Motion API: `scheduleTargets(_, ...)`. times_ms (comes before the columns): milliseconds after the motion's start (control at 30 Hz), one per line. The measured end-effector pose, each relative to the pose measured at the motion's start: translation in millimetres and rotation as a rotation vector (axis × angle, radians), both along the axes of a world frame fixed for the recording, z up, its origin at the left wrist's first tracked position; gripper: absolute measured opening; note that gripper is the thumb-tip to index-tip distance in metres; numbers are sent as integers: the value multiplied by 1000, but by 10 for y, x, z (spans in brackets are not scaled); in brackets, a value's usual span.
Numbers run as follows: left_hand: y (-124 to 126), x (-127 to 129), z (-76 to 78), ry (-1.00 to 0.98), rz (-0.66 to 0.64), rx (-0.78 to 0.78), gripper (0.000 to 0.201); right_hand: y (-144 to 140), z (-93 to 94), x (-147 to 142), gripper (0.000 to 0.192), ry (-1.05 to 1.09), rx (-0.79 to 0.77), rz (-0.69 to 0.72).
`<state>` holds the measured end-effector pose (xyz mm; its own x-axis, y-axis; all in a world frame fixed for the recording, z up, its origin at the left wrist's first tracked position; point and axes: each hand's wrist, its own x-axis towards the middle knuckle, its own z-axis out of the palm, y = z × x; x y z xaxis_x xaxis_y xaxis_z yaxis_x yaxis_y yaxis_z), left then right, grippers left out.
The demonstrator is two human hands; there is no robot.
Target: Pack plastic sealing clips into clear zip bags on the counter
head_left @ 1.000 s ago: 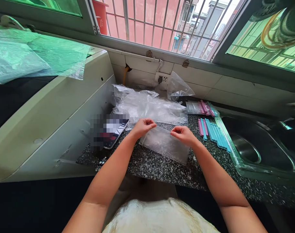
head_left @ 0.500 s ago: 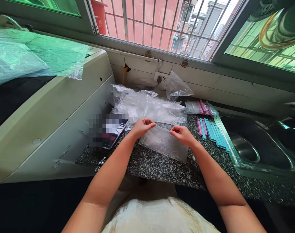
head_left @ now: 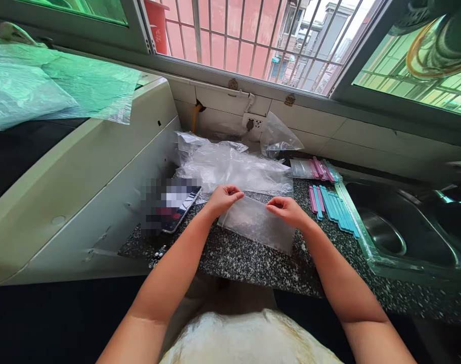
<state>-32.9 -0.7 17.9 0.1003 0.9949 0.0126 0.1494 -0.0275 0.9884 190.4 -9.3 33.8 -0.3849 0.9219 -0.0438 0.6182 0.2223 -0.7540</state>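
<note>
**Both hands pinch the far edge of a clear bag on the counter**

At the far left, green plastic sheeting drapes a white appliance. A phone lies on the speckled countertop, left of the hands. The left hand pinches the small clear bag at its far left corner; the right hand pinches the far edge further right. The bag lies flat, near the counter's middle. Behind it sits a heap of clear bags. Right, pink and blue sticks lie beside the sink. The thin film looks slippery; an uneven pull could tear it or make one pinch slip.
</note>
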Motion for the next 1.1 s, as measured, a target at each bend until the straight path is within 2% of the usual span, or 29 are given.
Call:
scheduleTargets(200, -13, -21, 56, -39, 39, 4, 21, 33, 57, 117, 24, -8, 41, -40)
scheduleTargets(400, -17, -14, 59, -32, 58, 13, 22, 42, 45, 109, 23, -6, 74, -49)
scheduleTargets(800, -10, -18, 23, -37, 55, -3, 23, 63, 13, 125, 25, -2, 62, -46)
scheduleTargets(1100, 14, -47, 23, -21, 92, -12, 22, 155, 8, 314, 28, -16, 30, -53)
